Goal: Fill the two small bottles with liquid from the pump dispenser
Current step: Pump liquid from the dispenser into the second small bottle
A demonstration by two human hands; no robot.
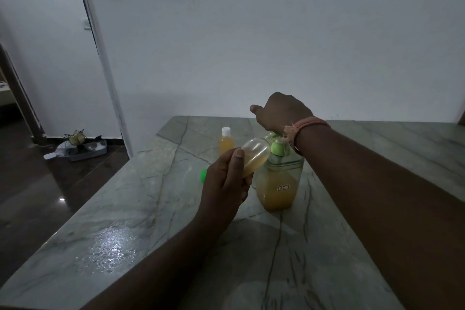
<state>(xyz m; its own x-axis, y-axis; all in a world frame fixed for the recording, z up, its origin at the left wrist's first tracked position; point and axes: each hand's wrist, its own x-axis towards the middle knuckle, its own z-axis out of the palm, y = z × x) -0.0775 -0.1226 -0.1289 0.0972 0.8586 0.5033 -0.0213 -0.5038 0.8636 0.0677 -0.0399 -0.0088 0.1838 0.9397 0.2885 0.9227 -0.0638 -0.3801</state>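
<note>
Bottle (pixel 254 157) tilted in left fingers (pixel 239 156), at pump (pixel 276 147)

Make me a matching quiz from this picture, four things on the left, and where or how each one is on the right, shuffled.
Things:
1. Open bottle
2. Capped bottle
3. Green cap
4. Dispenser

States:
A. Lying loose on the counter
B. Standing at the back, white cap on
C. Pressed from above by the right hand
D. Tilted, gripped by the left hand

Pairs: 1-D, 2-B, 3-A, 4-C
</note>
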